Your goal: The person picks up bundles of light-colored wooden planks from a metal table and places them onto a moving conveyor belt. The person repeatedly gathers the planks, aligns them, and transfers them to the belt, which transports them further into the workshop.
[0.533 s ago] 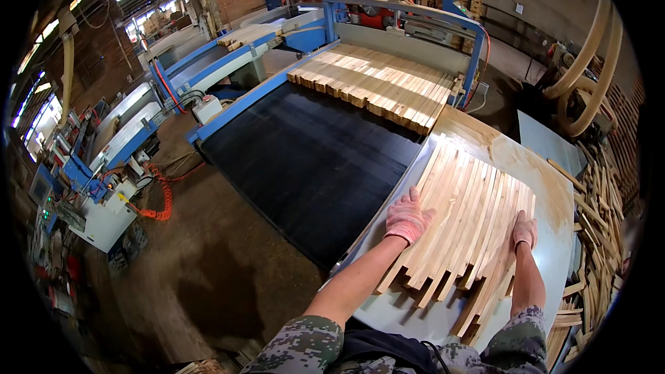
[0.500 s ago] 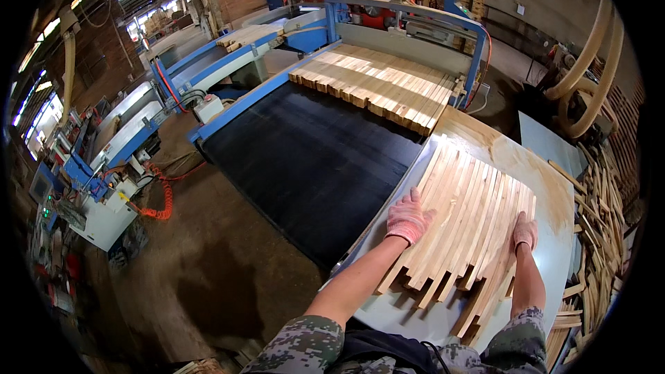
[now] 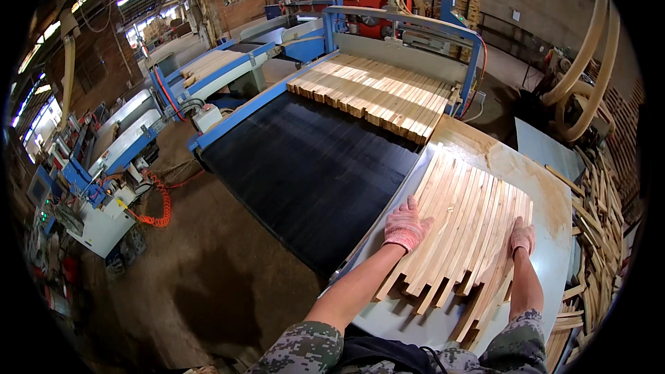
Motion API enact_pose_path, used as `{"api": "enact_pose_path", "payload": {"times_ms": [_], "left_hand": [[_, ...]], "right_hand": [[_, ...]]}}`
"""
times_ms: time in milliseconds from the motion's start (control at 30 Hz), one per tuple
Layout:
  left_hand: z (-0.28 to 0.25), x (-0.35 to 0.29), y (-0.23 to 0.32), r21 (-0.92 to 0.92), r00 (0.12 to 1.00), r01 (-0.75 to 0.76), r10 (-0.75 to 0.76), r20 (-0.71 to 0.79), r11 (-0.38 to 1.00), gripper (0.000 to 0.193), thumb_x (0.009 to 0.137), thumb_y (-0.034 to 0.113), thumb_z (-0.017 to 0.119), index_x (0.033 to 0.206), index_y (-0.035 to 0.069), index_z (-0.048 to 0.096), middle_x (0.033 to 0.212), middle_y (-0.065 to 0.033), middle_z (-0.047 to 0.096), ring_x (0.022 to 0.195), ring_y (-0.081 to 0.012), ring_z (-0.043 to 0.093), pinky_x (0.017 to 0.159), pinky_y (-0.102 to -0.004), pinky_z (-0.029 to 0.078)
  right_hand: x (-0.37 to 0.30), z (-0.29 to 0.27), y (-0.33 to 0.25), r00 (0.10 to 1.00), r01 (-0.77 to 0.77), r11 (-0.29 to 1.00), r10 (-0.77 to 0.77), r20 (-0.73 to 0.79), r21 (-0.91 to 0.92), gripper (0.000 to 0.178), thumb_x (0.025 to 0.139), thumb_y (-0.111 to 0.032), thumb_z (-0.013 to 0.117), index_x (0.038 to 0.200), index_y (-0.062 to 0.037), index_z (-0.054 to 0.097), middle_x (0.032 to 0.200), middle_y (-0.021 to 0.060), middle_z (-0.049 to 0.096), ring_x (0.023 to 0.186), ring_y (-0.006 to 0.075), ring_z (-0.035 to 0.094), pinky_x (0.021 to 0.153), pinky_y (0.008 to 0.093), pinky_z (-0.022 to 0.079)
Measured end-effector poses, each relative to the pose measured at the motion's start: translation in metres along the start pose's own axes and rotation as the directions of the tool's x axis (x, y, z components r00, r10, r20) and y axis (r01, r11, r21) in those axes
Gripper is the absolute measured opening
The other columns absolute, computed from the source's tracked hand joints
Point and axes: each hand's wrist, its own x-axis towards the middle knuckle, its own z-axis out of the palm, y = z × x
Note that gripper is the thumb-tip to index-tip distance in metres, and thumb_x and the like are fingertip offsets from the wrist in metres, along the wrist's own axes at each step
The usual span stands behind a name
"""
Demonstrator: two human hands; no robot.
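A side-by-side batch of pale wooden strips (image 3: pixel 460 225) lies on a smooth grey table (image 3: pixel 547 235), their near ends uneven. My left hand (image 3: pixel 406 224), in a pinkish knit glove, grips the batch's left edge, with its thumb over the top. At the right edge, my right hand (image 3: pixel 523 235) in a matching glove holds the outermost strips; its fingertips are partly hidden along the side. Several strips stick out toward me at the near end. Between both hands the batch is held together.
Left of the table stretches a black conveyor belt (image 3: pixel 305 173), bearing a row of wooden strips (image 3: pixel 374 93) under a blue machine frame (image 3: pixel 409 15). Loose offcuts (image 3: pixel 599 235) are heaped at right. A machine with a coiled orange hose (image 3: pixel 163 208) stands left. Thick beige ducts (image 3: pixel 582 69) hang at far right.
Both hands keep their hold and the batch has barely moved. On the far-left conveyor, the wooden pieces have shifted left and nearer. The view has tilted slightly.
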Motion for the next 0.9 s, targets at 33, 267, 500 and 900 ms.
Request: {"api": "enact_pose_path", "payload": {"times_ms": [33,267,500,900], "left_hand": [[0.0,0.0,0.0,-0.005,1.0,-0.004,0.004,-0.003,1.0,0.104,0.101,0.067,0.06,0.172,0.002,0.022,0.163,-0.0227,0.05,0.145,-0.0351,0.055,0.12,-0.05,0.043],[-0.001,-0.001,-0.001,-0.012,1.0,-0.017,0.017,-0.013,1.0,0.104,0.1,0.068,0.06,0.172,0.003,0.024,0.164,-0.0251,0.049,0.143,-0.0377,0.057,0.12,-0.0488,0.044],[-0.001,-0.002,-0.001,-0.004,1.0,-0.016,0.016,-0.012,1.0,0.105,0.099,0.068,0.06,0.173,0.003,0.024,0.165,-0.0259,0.048,0.142,-0.0393,0.058,0.119,-0.0485,0.045],[0.004,-0.001,-0.001,0.021,0.999,-0.023,0.024,-0.043,1.0,0.103,0.101,0.068,0.058,0.172,0.001,0.024,0.16,-0.0223,0.054,0.14,-0.0348,0.059,0.115,-0.049,0.046]], "right_hand": [[-0.001,-0.002,-0.001,1.0,-0.003,1.0,0.003,0.012,0.003,0.079,0.105,-0.063,0.057,0.143,0.0069,0.059,0.142,0.0336,0.067,0.132,0.0483,0.065,0.112,0.0514,0.051],[0.01,0.006,0.003,1.0,-0.02,1.0,0.02,0.005,-0.002,0.081,0.104,-0.063,0.057,0.144,0.008,0.058,0.142,0.0337,0.067,0.133,0.049,0.065,0.112,0.0523,0.052],[0.018,0.015,0.011,1.0,0.006,1.0,-0.006,-0.02,0.002,0.084,0.105,-0.063,0.056,0.15,0.0085,0.054,0.144,0.0333,0.066,0.134,0.049,0.064,0.113,0.0525,0.05],[0.013,0.007,0.006,0.999,-0.013,1.0,0.013,0.041,0.016,0.084,0.106,-0.063,0.055,0.154,0.0059,0.052,0.149,0.0318,0.063,0.138,0.048,0.062,0.116,0.0519,0.049]]}}
